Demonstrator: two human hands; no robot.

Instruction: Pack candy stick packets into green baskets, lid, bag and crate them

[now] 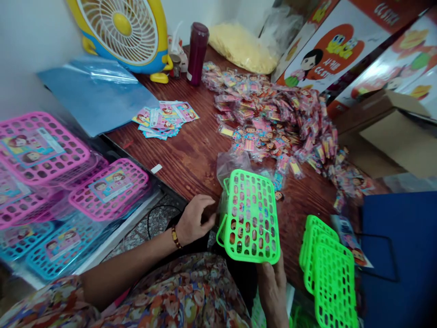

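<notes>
A bright green plastic basket (251,218) with a perforated lid stands at the table's front edge, small colourful packets showing through its holes. My right hand (273,284) grips its near edge, the fingers partly hidden beneath it. To the left of the basket is my left hand (196,218), thumb and fingers apart with nothing between them, close to the basket's handle (221,232). Clear plastic film (234,165) lies against the basket's far left corner. Behind it spreads a large heap of small wrapped packets (273,114).
Several green lids (334,273) lie at right beside a blue panel (403,255). Pink baskets (109,189) and blue baskets (64,246) with labels are stacked at left. Loose cards (165,118), a fan (123,32), a dark bottle (198,54) and cartons (321,50) stand farther back.
</notes>
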